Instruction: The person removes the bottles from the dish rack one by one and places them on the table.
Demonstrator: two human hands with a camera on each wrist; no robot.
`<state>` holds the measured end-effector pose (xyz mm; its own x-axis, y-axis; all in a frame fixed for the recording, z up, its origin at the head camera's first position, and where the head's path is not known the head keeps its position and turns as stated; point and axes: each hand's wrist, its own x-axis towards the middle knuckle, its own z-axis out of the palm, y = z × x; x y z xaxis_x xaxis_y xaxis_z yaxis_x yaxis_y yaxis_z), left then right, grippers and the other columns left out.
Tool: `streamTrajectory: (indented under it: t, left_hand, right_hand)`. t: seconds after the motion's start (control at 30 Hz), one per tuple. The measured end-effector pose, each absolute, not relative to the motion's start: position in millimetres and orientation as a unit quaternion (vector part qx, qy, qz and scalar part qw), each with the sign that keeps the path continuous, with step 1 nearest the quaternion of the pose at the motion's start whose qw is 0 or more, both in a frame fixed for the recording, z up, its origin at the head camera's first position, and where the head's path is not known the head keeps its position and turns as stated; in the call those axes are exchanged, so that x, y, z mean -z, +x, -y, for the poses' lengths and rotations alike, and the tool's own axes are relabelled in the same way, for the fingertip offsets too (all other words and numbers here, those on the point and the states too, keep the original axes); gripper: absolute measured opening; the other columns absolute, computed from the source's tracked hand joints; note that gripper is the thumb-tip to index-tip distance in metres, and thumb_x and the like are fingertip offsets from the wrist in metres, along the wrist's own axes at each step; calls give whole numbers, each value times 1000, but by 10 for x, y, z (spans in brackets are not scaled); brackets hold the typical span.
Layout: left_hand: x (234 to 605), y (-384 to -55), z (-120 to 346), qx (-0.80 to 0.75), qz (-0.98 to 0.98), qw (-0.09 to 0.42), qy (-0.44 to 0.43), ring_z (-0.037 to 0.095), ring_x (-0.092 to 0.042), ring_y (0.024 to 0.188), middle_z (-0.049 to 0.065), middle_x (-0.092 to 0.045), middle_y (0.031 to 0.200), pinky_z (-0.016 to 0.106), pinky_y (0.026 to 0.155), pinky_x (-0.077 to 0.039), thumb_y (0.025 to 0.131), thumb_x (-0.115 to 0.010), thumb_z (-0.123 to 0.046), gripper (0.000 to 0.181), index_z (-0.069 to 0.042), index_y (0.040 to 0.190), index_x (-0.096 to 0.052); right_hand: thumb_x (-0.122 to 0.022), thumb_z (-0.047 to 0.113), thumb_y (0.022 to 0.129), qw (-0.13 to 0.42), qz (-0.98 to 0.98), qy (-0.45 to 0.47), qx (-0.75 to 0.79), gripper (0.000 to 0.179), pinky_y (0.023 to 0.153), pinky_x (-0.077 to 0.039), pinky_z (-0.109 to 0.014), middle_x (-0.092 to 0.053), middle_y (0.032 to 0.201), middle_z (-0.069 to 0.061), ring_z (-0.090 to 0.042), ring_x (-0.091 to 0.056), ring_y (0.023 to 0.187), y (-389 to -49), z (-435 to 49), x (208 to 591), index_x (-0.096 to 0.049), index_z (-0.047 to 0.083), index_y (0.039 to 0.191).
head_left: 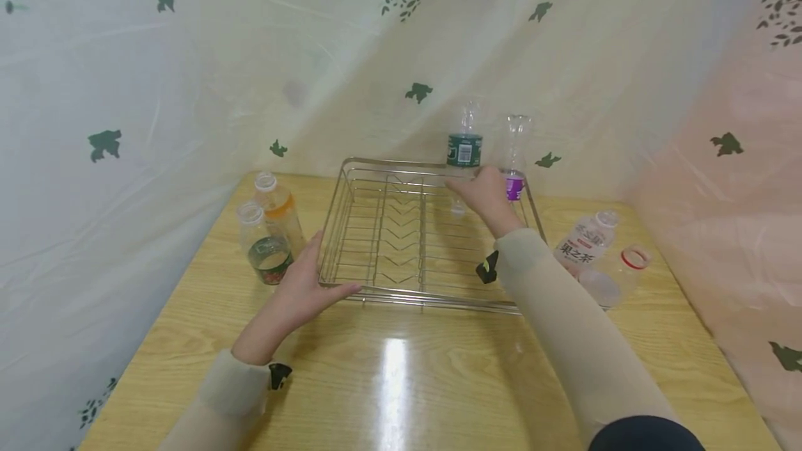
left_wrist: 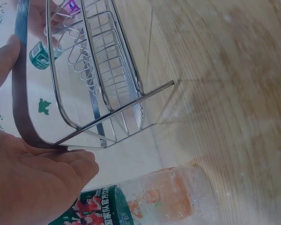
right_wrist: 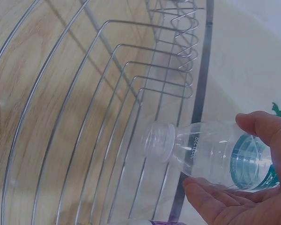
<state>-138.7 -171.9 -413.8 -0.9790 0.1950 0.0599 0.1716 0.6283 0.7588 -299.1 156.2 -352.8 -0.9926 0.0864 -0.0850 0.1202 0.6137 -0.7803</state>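
Observation:
A clear plastic bottle with a green label (head_left: 464, 150) is upside down over the back right of the wire dish rack (head_left: 401, 292). My right hand (head_left: 485, 193) grips it, thumb on one side and fingers on the other; its neck points down among the wires in the right wrist view. Close to that hand a purple-labelled bottle (head_left: 514, 186) stands inverted in the rack's back right corner. My left hand (head_left: 301, 291) touches the rack's front left corner, its thumb stretched along the front rim and its fingers along the left side.
Left of the rack stand a bottle with an orange band (head_left: 283, 209) and another green-labelled bottle (head_left: 269, 256). On the right are a white-labelled bottle (head_left: 579, 242) and a clear bottle with a red neck ring (head_left: 629, 271), partly behind my right arm. A patterned curtain (head_left: 376, 75) hangs behind the table.

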Motion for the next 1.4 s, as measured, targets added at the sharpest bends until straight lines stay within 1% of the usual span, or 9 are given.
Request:
streamTrajectory:
  t: [0.27,0.4,0.6,0.7,0.83,0.93,1.13,1.2,1.4]
  left_hand:
    - [4139,-1385,1724,-420,-901,6,108,40,-28,145,20,-24,163,60,114,-29,80,-85,-51,118,-8,163,-14]
    - [4137,-1382,1723,-419,-902,7,107,40,-28,146,19,-23,163,59,115,-29,80,-85,-50,118,-8,163,-13]
    - [4125,-1378,1716,-425,-899,5,110,40,-29,145,18,-26,163,60,114,-30,80,-86,-48,115,-9,163,-16]
    - [4127,-1386,1714,-425,-898,4,112,40,-31,144,18,-28,162,59,114,-30,79,-86,-50,115,-10,162,-17]
    - [4132,-1399,1713,-430,-895,-2,118,40,-35,142,16,-34,158,59,113,-33,78,-85,-54,115,-11,162,-20]
    - [4136,-1403,1712,-432,-894,-2,120,41,-36,141,16,-35,158,59,112,-33,77,-85,-56,116,-11,162,-20]
    - [4134,-1401,1712,-432,-894,-3,121,41,-35,142,17,-33,159,59,113,-32,77,-85,-55,117,-10,162,-19]
    - [4132,-1402,1711,-432,-893,-2,122,41,-35,142,17,-33,159,59,113,-32,78,-85,-54,116,-11,162,-19]
    - [4120,-1387,1711,-422,-900,12,110,41,-25,146,20,-21,164,60,115,-28,81,-84,-51,118,-7,163,-12]
  right_hand:
    - [-81,47,85,7,-902,39,429,89,97,-52,-52,-52,136,-26,-40,-55,118,-2950,-1521,3440,-44,-10,142]
    - [-80,48,84,9,-901,40,431,90,97,-52,-51,-52,137,-24,-39,-53,120,-2922,-1512,3403,-43,-8,144]
    - [-80,48,84,9,-902,39,430,91,98,-51,-51,-52,137,-24,-40,-53,122,-2880,-1505,3360,-42,-8,144]
    - [-80,47,85,7,-901,39,431,90,98,-52,-51,-52,137,-24,-40,-53,122,-2850,-1501,3335,-42,-9,144]
    - [-80,45,86,3,-901,32,433,88,98,-52,-51,-52,136,-24,-41,-53,121,-2812,-1498,3295,-42,-10,143]
    - [-81,44,86,0,-900,28,435,88,97,-52,-52,-52,137,-25,-42,-53,122,-2785,-1495,3265,-42,-10,143]
    - [-80,46,85,-1,-900,26,435,91,97,-52,-53,-52,138,-25,-42,-53,122,-2730,-1500,3219,-41,-10,145]
    - [-80,46,85,-4,-902,23,431,88,96,-53,-53,-53,136,-25,-41,-54,121,-2713,-1505,3216,-43,-9,143]
    - [-80,43,86,-14,-906,16,422,82,92,-54,-52,-56,132,-26,-41,-56,116,-2651,-1513,3206,-47,-11,139]
